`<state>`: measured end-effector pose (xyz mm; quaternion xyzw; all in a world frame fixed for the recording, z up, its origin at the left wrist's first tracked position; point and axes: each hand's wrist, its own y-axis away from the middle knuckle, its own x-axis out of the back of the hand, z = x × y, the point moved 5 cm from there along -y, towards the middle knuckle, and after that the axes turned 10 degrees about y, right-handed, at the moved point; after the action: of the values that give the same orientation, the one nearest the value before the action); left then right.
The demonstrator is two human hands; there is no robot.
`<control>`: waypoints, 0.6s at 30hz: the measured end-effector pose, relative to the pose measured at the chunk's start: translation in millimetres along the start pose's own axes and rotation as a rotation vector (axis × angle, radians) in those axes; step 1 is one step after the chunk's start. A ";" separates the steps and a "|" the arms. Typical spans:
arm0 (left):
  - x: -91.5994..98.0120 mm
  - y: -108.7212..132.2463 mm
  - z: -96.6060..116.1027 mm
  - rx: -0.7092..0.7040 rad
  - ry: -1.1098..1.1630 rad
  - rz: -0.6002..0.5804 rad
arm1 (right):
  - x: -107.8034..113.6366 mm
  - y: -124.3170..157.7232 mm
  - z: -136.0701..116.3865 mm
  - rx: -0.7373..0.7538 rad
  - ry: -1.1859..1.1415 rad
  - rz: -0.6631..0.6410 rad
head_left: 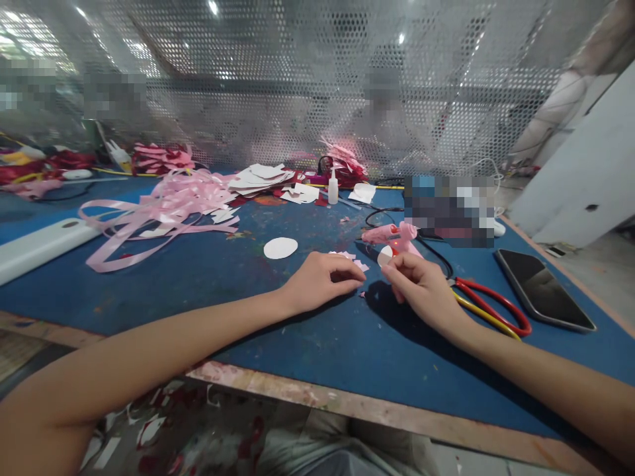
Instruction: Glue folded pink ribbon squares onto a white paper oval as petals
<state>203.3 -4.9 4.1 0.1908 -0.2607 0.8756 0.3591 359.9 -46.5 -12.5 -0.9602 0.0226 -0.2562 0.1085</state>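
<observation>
Apparently only a little has been put together so far: a small white round piece [383, 255] is seen at the tips of the right hand [421, 287], whose thumb and forefinger are brought close together, though whether it is pinched cannot be told. Beside it, small pale-pink cut snippets [360, 266] are scattered on the blue tabletop [223, 284], partly covered by the left hand [322, 281]; its thumb and fingertips are nearly joined, and anything gripped between them cannot be made out. Some cutting can thus be judged done, while no snippet is seen fixed to the flat white paper oval [280, 248] lying bare to the left. Just behind the right hand, a pink glue gun [397, 233] is set down, its small light glowing, so gluing may be judged to be under way or left to do. Farther out, much material is left unused: a loose heap of long pink satin ribbon [183, 192] and a stack of white paper sheets [260, 178]. A white squeeze bottle [333, 190] is stood upright nearby, and a red-and-yellow-handled tool [489, 316] is laid on the right, near a black phone [546, 287].
</observation>
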 end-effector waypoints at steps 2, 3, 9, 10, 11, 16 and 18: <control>-2.8 -0.6 -1.6 0.049 0.069 -0.032 | 0.1 -0.2 -0.3 0.000 0.001 0.000; -4.8 -0.8 -2.0 0.066 0.103 -0.054 | 0.3 -0.2 -0.7 -0.002 0.007 0.001; -12.6 -0.8 -1.9 0.096 0.289 -0.124 | 1.5 -0.4 -2.6 -0.004 0.018 0.007; -12.9 -0.6 -2.0 0.094 0.285 -0.128 | 1.6 -0.3 -2.6 -0.002 0.019 0.008; -12.8 -0.5 -2.2 0.090 0.272 -0.129 | 1.6 -0.3 -2.5 0.000 0.021 0.008; -11.4 0.0 -0.4 0.073 0.215 -0.135 | 1.3 -0.1 -1.5 -0.002 0.020 0.005; -10.7 0.4 1.7 0.071 0.174 -0.140 | 1.3 -0.2 -1.0 -0.005 0.017 0.004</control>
<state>210.4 -11.8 -0.3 0.1447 -0.1833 0.8702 0.4338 360.5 -46.6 -11.0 -0.9583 0.0258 -0.2640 0.1065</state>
